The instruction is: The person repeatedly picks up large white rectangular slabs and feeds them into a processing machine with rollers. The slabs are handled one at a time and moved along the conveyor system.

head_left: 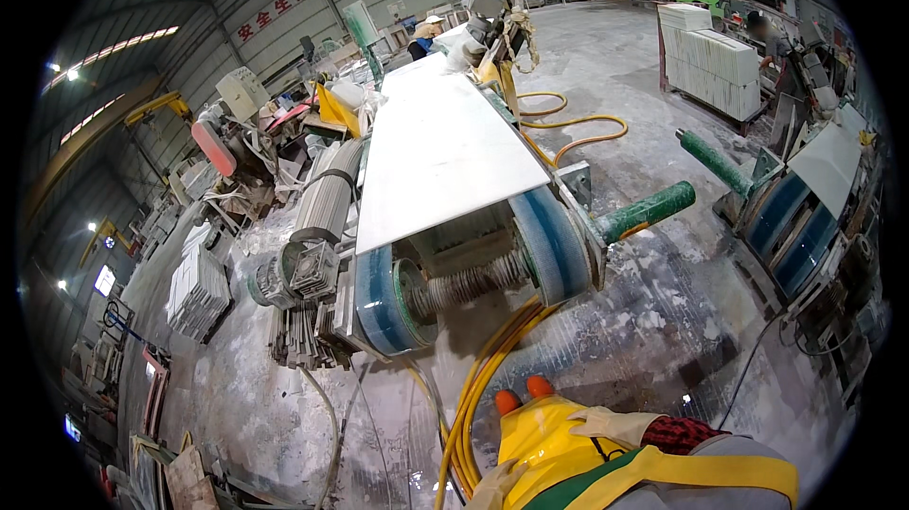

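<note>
A: Largest first. What is underfoot?

B: Grey floor (606,65), blotched with pale residue and damp-looking in patches. A belt machine (554,235) stands on it, ahead of the person.

A: And the slab?

B: The white slab (440,155) lies flat on top of that machine, well apart from both hands, ahead and slightly left. Its long axis runs away from the person, near edge facing them. The right hand (614,426) appears the nearer one.

A: Position of the yellow apron?

B: The apron (540,434) hangs at the front of the body, below the machine's near end in view. The right hand rests against it; the left hand (497,485) is at its left edge, partly cut off by the frame.

A: State of each grip?

B: Cannot tell for either: right fingers lie along the apron, but a pinch is not resolved; left fingertips are unclear.

A: Materials, shapes?

B: Slab: smooth, thin, straight-edged, stone-like. Belts (379,297): broad blue loops, glossy. Roller (469,287) between them: ridged, grime-coated. Apron: shiny, creased, waterproof-looking. Hoses (469,406): yellow, bundled, curving. Gloves: pale, thin, wrinkled. Boot tips (539,386): orange, rounded.
</note>
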### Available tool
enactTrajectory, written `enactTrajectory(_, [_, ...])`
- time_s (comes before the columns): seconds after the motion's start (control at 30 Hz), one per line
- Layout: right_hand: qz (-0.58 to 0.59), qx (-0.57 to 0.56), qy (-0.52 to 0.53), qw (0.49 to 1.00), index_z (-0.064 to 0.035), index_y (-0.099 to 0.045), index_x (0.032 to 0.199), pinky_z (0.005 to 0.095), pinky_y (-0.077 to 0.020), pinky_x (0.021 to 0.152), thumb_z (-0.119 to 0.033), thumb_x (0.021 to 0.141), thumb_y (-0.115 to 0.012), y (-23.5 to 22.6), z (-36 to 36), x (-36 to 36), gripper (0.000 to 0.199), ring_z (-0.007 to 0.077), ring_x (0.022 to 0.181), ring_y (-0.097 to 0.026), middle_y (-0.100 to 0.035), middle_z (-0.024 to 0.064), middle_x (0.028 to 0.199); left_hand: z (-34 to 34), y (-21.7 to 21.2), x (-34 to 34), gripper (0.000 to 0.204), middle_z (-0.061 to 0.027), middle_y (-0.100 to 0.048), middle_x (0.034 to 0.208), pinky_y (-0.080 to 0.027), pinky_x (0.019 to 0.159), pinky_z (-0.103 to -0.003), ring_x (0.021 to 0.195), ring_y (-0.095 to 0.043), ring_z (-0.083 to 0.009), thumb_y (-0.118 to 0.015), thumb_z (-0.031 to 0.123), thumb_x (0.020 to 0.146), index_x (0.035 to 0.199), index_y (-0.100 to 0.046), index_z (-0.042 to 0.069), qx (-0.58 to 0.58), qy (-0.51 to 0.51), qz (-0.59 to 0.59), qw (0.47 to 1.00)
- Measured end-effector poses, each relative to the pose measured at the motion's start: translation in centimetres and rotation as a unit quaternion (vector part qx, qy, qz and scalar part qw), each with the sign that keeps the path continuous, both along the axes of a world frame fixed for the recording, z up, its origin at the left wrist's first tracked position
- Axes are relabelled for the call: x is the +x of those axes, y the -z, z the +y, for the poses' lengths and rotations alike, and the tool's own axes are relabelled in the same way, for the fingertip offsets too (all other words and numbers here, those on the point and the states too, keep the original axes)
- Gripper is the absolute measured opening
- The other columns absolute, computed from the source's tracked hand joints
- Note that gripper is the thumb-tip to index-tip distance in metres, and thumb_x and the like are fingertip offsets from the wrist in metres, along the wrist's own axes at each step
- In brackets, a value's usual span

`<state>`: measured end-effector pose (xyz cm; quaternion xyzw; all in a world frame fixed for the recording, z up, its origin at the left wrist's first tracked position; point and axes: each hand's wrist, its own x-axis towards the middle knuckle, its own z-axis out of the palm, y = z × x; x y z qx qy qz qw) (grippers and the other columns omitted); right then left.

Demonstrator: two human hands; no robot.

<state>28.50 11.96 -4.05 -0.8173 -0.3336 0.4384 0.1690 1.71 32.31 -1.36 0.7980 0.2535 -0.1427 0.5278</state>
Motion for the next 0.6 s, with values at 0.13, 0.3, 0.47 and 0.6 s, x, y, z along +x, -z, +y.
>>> enactTrajectory(0.13, [-0.001,0.004,-0.009,1.000,-0.0266,-0.059,0.148,0.0466,-0.0407,0.118,-0.057,0.092,-0.062,0.6,0.0,0.0,0.064,0.0414,0.136,-0.055,-0.058,0.0221,0.148,-0.2,0.3,-0.4,0.065,-0.0204,-0.057,0.149,-0.041,0.116,-0.044,0.141,-0.052,-0.0364,-0.054,0.060,0.100,0.150,-0.055,0.018,-0.003,0.001,-0.002,1.000])
enactTrajectory(0.3, [0.000,0.001,-0.015,1.000,-0.0266,-0.058,0.149,0.0465,-0.0402,0.118,-0.058,0.092,-0.062,0.6,0.1,0.1,0.065,0.0414,0.136,-0.055,-0.058,0.0219,0.149,-0.1,0.4,-0.6,0.066,-0.0208,-0.058,0.149,-0.041,0.116,-0.044,0.141,-0.053,-0.0365,-0.054,0.061,0.100,0.149,-0.055,0.018,-0.003,0.003,-0.004,1.000])
enactTrajectory(0.47, [0.002,0.007,-0.016,1.000,-0.0262,-0.058,0.149,0.0466,-0.0400,0.118,-0.058,0.092,-0.062,0.6,0.1,0.2,0.065,0.0417,0.137,-0.054,-0.058,0.0218,0.149,0.2,0.6,-0.6,0.066,-0.0212,-0.058,0.148,-0.041,0.116,-0.044,0.141,-0.053,-0.0366,-0.054,0.063,0.100,0.149,-0.056,0.018,-0.004,0.008,-0.009,1.000])
enactTrajectory(0.6, [0.000,0.013,-0.015,1.000,-0.0259,-0.059,0.148,0.0467,-0.0401,0.118,-0.058,0.091,-0.062,0.5,0.1,0.1,0.066,0.0417,0.137,-0.054,-0.058,0.0215,0.149,0.3,0.7,-1.3,0.067,-0.0216,-0.059,0.148,-0.041,0.116,-0.044,0.141,-0.053,-0.0366,-0.054,0.063,0.099,0.149,-0.056,0.018,-0.001,0.014,-0.024,1.000])
